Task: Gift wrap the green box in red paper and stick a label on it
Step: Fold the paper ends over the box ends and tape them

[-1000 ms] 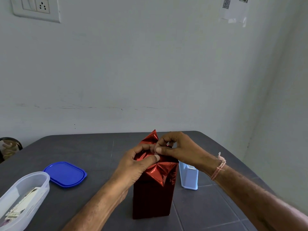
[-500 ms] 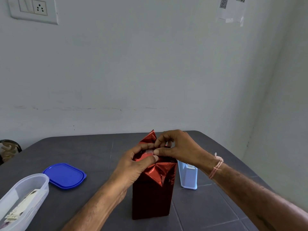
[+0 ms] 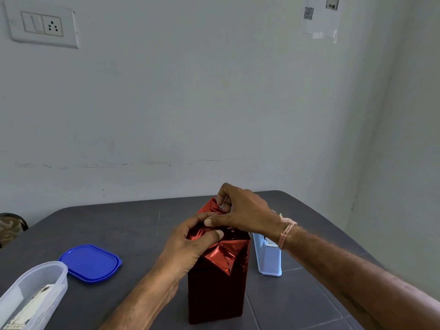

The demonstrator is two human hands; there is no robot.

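From the head view, the box (image 3: pixel 215 289) stands upright near the middle of the dark grey table (image 3: pixel 119 225), tall and square-sided. Every face that shows is covered in the red paper (image 3: pixel 226 256), a glossy metallic foil that lies smooth and dark down the sides and is crumpled into bright, sharp creases at the top. A triangular flap is folded down over the near upper edge.

The left hand (image 3: pixel 190 244) is curled over the near top of the box, its thumb pressed flat on the gathered foil and its fingers wrapped over the folds. The right hand (image 3: pixel 242 213) reaches in from the far side and pinches a raised point of foil between thumb and fingertips. A thin pinkish thread band (image 3: pixel 287 231) circles that wrist.

Just beside the box on the right stands a pale blue plastic holder (image 3: pixel 267 258), partly hidden by the forearm. On the left lies a rounded blue lid (image 3: pixel 90 262), flat on the table, and near it a translucent oblong tub (image 3: pixel 31 294) with printed cards inside. On the matte white wall hang a switch plate (image 3: pixel 41 26) and a taped sheet (image 3: pixel 319 17) bearing a square code.
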